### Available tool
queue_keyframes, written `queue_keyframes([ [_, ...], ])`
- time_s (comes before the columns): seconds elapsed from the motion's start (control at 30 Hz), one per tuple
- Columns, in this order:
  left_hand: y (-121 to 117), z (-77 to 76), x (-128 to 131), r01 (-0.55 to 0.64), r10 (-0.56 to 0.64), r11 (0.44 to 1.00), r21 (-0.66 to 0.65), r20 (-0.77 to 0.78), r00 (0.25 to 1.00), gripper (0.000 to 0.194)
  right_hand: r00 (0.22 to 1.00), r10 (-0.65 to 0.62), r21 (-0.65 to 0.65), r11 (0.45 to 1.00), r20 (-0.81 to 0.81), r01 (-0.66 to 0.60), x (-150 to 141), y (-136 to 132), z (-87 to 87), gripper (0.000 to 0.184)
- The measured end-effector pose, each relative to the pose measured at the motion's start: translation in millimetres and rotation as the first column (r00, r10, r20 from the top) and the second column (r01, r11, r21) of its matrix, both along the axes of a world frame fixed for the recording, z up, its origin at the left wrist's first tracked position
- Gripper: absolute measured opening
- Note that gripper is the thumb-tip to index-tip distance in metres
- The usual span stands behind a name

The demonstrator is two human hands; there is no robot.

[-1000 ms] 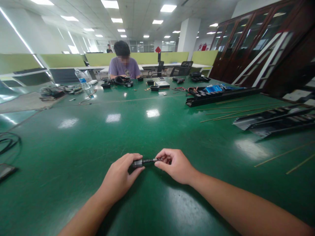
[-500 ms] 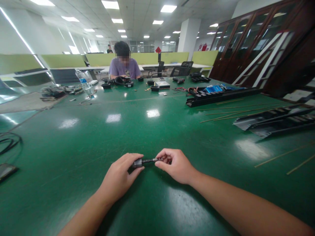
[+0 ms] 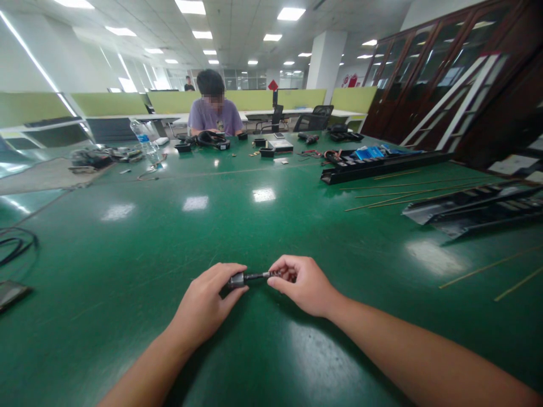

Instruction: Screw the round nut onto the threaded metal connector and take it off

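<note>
My left hand [image 3: 212, 294] is closed round a short dark metal cylinder [image 3: 237, 280] with a greyish collar, thumb below and fingers above. A thin black shaft [image 3: 254, 277] runs from the cylinder to the right and turns silvery near its tip. The thumb and fingers of my right hand [image 3: 303, 285] pinch that tip. Something small and dark brown [image 3: 292, 277] shows among the right fingers, too little to name. Both hands are low over the green tabletop [image 3: 237, 232], and the shaft lies roughly level between them.
Black metal channels [image 3: 466, 212] and thin brass-coloured rods [image 3: 399, 198] lie at the right. Another channel [image 3: 382, 167] holds blue-wrapped parts. Across the table sits a person [image 3: 216, 116] behind black cables. A water bottle [image 3: 146, 141] stands far left; a black cable [image 3: 17, 246] lies at the left edge.
Almost nothing differs. Both hands keep the same grip on the cylinder and shaft, with only a slight shift in the view.
</note>
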State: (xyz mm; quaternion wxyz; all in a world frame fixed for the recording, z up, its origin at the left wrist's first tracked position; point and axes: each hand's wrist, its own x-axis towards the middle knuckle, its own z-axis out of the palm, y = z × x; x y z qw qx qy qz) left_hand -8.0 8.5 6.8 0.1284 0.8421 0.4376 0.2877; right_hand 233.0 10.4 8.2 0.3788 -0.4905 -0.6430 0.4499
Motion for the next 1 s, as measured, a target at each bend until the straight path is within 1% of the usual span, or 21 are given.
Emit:
queue_keyframes([
  [0.37, 0, 0.3, 0, 0.005, -0.005, 1.000, 0.022, -0.004, 1.000, 0.029, 1.000, -0.005, 0.008, 1.000, 0.002, 0.005, 0, 1, -1.9, 0.014],
  [0.67, 2, 0.6, -3, -0.023, 0.023, 1.000, 0.020, -0.027, 0.999, 0.029, 1.000, -0.003, 0.005, 1.000, 0.009, 0.003, 1, 0, -0.9, 0.014],
  [0.77, 4, 3.9, -5, -0.096, 0.099, 0.993, 0.073, -0.035, 0.994, 0.029, 1.000, -0.003, 0.005, 1.000, 0.008, 0.003, 1, 0, -1.2, 0.014],
  [0.87, 9, 9.3, -8, -0.239, 0.242, 0.965, 0.110, -0.015, 0.970, 0.034, 1.000, 0.002, 0.011, 1.000, 0.009, -0.002, 1, 0, -2.7, 0.014],
  [0.93, 13, 14.7, -13, -0.359, 0.358, 0.932, 0.049, 0.035, 0.933, 0.039, 1.000, 0.006, 0.013, 1.000, 0.008, -0.006, 1, 0, -3.6, 0.014],
  [1.0, 15, 21.8, -23, -0.431, 0.440, 0.897, -0.095, 0.132, 0.888, 0.046, 1.000, 0.004, 0.022, 1.000, 0.010, -0.004, 2, 0, -3.8, 0.014],
])
